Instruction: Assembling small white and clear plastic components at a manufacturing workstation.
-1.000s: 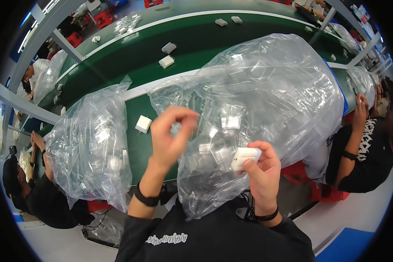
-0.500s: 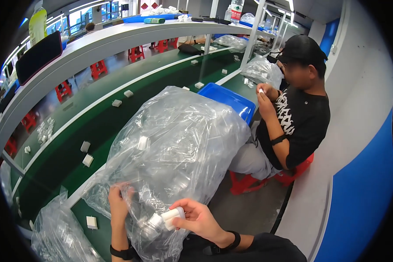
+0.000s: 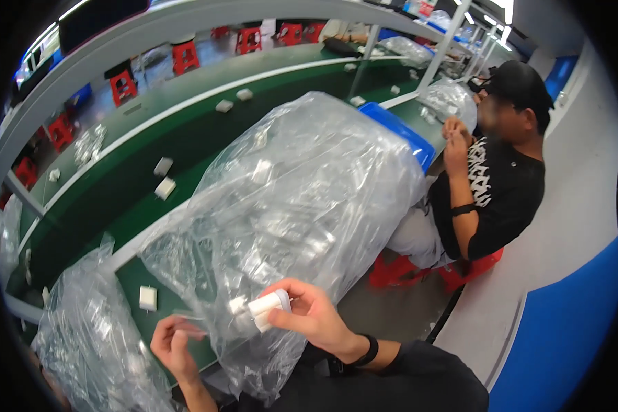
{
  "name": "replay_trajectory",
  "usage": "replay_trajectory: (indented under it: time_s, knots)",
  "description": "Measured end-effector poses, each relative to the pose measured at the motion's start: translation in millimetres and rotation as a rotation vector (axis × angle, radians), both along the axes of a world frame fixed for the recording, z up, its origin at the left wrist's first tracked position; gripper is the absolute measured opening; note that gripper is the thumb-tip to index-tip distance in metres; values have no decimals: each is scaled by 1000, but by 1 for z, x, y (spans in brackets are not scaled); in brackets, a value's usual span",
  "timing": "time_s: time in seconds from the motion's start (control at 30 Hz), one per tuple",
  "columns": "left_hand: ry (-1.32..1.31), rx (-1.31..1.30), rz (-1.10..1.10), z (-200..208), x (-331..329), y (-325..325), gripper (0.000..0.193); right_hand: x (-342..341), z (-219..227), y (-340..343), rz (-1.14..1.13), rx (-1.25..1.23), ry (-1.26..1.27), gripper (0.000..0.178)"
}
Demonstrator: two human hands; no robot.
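Note:
My right hand [image 3: 316, 317] grips a white charger block [image 3: 269, 309], thumb below and fingers above; it may be two pieces held together. The grip is just over the near part of a large clear plastic bag [image 3: 302, 185], with small white pieces showing through it. To the left, my left hand [image 3: 175, 347] pinches a thin see-through piece of plastic [image 3: 189, 324], partly blurred. A similar white block [image 3: 148, 299] lies on the green table just beyond my left hand.
Another clear bag [image 3: 96, 329] lies at the near left. White blocks [image 3: 165, 188] sit on the dark green belt [image 3: 117, 213] beyond the bag. A blue tray [image 3: 419, 147] is behind the big bag. At the right, a co-worker [image 3: 494, 178] sits on a red stool [image 3: 474, 269].
My left hand has come away from the big bag toward the near left, with a thin clear piece in its fingers. My right hand still holds the white block. The view has shifted.

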State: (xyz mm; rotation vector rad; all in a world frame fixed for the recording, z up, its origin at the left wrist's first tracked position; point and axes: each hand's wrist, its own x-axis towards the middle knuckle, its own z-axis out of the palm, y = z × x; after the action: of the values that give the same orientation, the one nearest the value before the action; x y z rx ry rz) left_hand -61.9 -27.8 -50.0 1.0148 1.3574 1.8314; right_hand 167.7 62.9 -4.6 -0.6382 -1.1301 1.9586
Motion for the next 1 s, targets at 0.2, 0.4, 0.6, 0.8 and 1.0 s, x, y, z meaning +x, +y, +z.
replay_trajectory:
  time_s: [0.2, 0.4, 0.6, 0.8, 1.0]
  knots:
    - [-185, 27, -171, 11, 31, 23, 21, -31, -3, -5, 118, -22, 17, 27]
    - [-303, -11, -176, 41, 41, 15, 36, -25, -2, -2, -42, 126, 39, 28]
    - [-90, 48, -172, 43, 45, 10, 40, -28, -3, -2, -114, 269, 70, 38]
    - [387, 10, -256, 48, 35, 13, 36, -22, -1, 3, -100, 304, 52, 36]
    - [7, -41, -229, 50, 44, 9, 42, -25, -7, 4, -87, 176, 68, 31]
